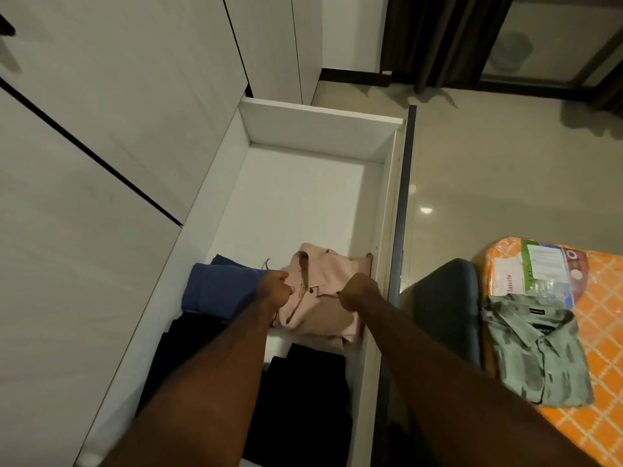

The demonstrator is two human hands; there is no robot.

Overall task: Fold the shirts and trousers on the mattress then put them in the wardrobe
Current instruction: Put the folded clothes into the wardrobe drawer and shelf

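The wardrobe (101, 129) fills my left side, its pale doors cut off by the top and left edges. Its drawer (317, 136) stands pulled out beneath me; the near end is lost behind both forearms. The orange mattress (600, 298) lies on the floor to the right, well apart from the drawer, and only its corner is in view. Between the two sits a dark teal shape (448, 308) that I cannot identify.

In the near part of the drawer are black clothes (303, 399), too dark for me to tell how many pieces or how they are folded, and partly covered by my left arm. A green shirt (536, 352) lies folded on the mattress corner, collar towards a plastic-wrapped label. The pink shirt (323, 318) is folded in the drawer, against its right wall and just beyond the black clothes. A folded blue garment (215, 291) sits just left of it, near the left wall.

Both arms reach straight down and forward. The left grip (274, 288) is curled on the pink shirt's left edge by the collar, the right grip (359, 293) on its right side — both fists hold the cloth, though the fingertips are hidden under the knuckles.
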